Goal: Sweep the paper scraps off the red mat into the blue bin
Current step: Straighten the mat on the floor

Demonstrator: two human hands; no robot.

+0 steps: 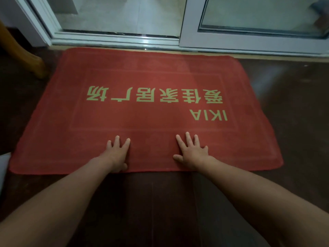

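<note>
Arms stretched over a dark wooden floor [151, 202], a person's left hand [116, 154] and right hand [193, 155] lie flat, fingers straight and spread, gripping nothing, at 7 and 5 o'clock on the red mat [151, 68]. A sliding glass door [249, 41] stands at 12, a wooden furniture leg [23, 54] at 10.

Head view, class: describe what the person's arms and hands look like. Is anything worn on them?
The left hand and right hand are ungloved, with no ring, watch or bracelet visible. The left arm and right arm are bare as far as the frame shows: no sleeves.
</note>
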